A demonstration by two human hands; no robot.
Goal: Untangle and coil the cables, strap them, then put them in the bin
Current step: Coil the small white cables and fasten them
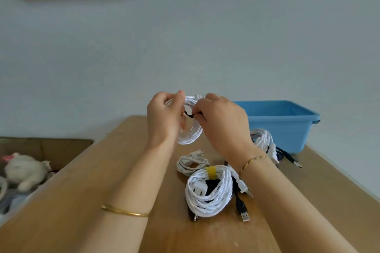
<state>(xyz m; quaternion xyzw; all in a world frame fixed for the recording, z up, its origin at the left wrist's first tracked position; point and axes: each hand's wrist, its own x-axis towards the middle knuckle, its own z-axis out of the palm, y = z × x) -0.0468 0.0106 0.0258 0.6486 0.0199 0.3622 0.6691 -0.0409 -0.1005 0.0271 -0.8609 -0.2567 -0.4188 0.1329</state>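
Fastening a black strap (189, 114) round a coil of white twisted cable (190, 136), a person works above the far end of a wooden table (102, 170). The left hand (164, 117) grips the coil's left side, fingers curled round its loops, while the right hand (224, 123) pinches the strap's end between thumb and fingertips. Nearer, a second rope-textured white coil (209, 195) lies bound with a yellow strap (210, 172). A thinner, smooth white cable (190, 163) sits loosely looped just beyond it, and a third white bundle (262, 138) lies just in front of the blue plastic bin (287, 127) at far right. Glossy black USB leads (241, 205) trail loose beside them. No cable shows inside the bin, so the job looks roughly midway.
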